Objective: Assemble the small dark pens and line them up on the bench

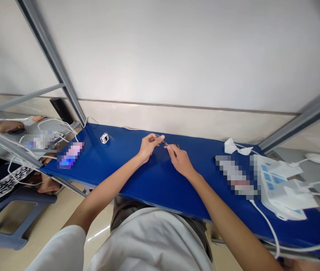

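Observation:
Over the middle of a blue table (160,180), my left hand (148,145) and my right hand (178,158) meet on a small dark thin object (165,143). The left thumb and forefinger pinch one end of it. My right fingertips pinch its other end, close to the table top. The object is too small to tell what it is.
A small white cube-shaped device (104,138) sits at the table's far left. A white power strip (278,188) with plugs and white cables lies at the right, with crumpled white paper (235,147) behind it. Grey metal frame posts (55,64) stand at both sides. Another person's arm (4,126) is at far left.

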Demonstrator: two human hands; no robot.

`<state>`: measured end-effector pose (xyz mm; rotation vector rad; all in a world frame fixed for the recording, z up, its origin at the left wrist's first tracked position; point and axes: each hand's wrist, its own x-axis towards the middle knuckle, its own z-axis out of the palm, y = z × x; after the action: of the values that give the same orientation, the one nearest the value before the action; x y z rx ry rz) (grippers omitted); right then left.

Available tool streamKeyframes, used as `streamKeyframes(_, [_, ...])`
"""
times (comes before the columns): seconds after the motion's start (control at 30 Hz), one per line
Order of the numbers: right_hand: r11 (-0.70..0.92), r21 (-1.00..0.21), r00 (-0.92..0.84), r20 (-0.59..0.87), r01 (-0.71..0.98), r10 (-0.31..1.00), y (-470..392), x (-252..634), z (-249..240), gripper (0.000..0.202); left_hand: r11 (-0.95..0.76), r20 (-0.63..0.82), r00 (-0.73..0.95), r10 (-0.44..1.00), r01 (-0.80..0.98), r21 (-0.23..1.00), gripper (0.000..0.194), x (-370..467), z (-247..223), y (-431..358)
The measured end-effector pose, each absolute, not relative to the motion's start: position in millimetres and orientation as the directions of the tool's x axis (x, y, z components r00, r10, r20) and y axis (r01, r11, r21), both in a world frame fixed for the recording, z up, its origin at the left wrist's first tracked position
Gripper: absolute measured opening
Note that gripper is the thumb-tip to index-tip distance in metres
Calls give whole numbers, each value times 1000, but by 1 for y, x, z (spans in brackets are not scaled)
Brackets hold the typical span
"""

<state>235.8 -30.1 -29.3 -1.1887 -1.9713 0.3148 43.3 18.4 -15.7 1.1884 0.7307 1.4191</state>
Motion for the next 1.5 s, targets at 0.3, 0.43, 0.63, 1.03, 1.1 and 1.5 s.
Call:
streamKeyframes(0.3, [511, -532, -214, 521, 675, 826, -28, 237, -33, 38, -140, 210, 154, 965, -372, 918, 54, 44, -13, 14])
streamKeyframes(0.43, [493, -542, -185, 525, 680, 831, -28, 238, -32, 37, -96, 232, 257, 938, -452, 887, 52, 42, -11, 15])
streamKeyframes(0.63, [495, -527, -188, 531, 691, 827, -29, 238, -28, 45, -122, 219, 201, 955, -408, 905, 44, 41, -15, 18])
streamKeyframes(1.03, [516, -497, -207, 550, 698, 809, -30, 237, -26, 50, -112, 155, 46, 987, -501, 858, 47, 33, -10, 23])
streamKeyframes(1.1, [506, -502, -203, 539, 701, 817, -31, 238, -25, 50, -117, 139, 2, 990, -531, 839, 46, 31, -8, 25])
streamKeyframes(1.5, [505, -522, -205, 527, 687, 825, -32, 237, -23, 54, -117, 148, 17, 989, -528, 841, 51, 28, -7, 26])
